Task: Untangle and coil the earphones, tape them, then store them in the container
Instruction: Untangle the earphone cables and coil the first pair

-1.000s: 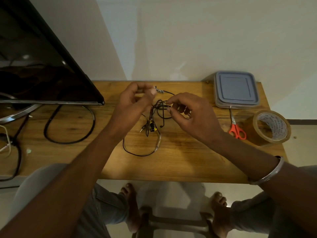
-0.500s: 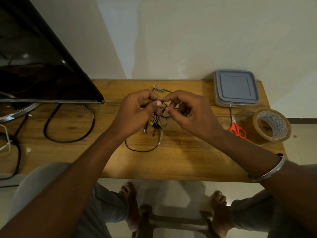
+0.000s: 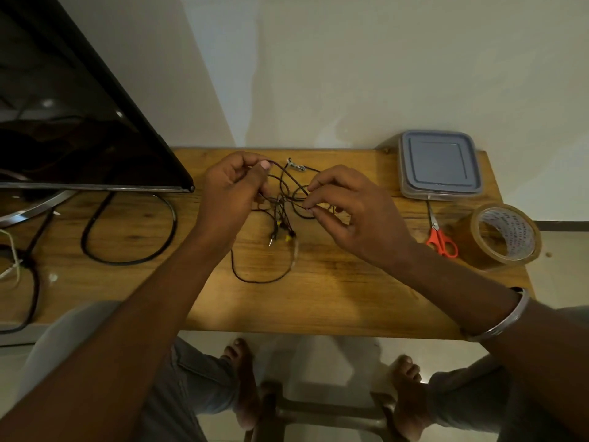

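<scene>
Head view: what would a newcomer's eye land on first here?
Two bare hands meet over the middle of the wooden table: the left hand and right hand each pinch the tangled black earphones. At the right edge sit a brown tape roll, orange-handled scissors and a lidded grey container; a dark screen fills the upper left.

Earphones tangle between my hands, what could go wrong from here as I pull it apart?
1. The left hand and right hand each pinch a strand of the earphones; pulling outward could tighten the middle knot instead of freeing it.
2. A loose loop lies on the table and may snag as strands lift.
3. The tape roll sits at the table's right edge near the right forearm and could be knocked off.
</scene>
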Action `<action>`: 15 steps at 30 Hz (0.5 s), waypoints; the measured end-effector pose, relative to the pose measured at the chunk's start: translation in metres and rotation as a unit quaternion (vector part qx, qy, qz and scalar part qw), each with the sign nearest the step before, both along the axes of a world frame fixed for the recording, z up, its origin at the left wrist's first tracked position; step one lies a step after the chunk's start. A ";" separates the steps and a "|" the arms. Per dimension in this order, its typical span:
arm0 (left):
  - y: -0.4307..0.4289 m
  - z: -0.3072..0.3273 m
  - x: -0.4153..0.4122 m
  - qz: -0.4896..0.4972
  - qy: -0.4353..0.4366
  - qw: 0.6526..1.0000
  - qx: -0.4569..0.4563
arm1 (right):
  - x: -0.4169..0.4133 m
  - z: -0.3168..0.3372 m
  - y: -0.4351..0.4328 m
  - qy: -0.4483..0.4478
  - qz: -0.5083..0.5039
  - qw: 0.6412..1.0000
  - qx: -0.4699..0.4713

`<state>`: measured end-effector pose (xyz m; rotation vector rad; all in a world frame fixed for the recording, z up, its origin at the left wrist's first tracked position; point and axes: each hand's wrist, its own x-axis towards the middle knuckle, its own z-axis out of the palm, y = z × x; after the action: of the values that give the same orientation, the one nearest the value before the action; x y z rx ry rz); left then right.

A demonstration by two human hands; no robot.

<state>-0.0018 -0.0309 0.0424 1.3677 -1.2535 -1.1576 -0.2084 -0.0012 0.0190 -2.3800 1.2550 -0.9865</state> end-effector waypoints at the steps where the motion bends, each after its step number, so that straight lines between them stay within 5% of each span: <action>1: -0.003 0.000 0.003 0.032 0.028 0.999 0.022 | 0.000 0.000 0.000 -0.003 -0.004 1.000 0.003; 5: -0.012 -0.003 0.014 0.096 0.117 0.984 0.096 | 0.001 0.002 0.001 -0.022 -0.028 0.999 0.038; 10: -0.011 0.003 0.014 0.066 0.263 0.951 0.145 | 0.004 0.006 -0.001 -0.210 -0.097 0.964 0.134; 15: -0.010 0.002 0.012 0.029 0.197 0.975 0.100 | -0.001 0.011 -0.008 -0.366 -0.161 0.882 0.251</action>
<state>0.0099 -0.0411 0.0439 1.2292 -0.8280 -1.4599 -0.2097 -0.0092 0.0297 -1.2381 1.3707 -1.2843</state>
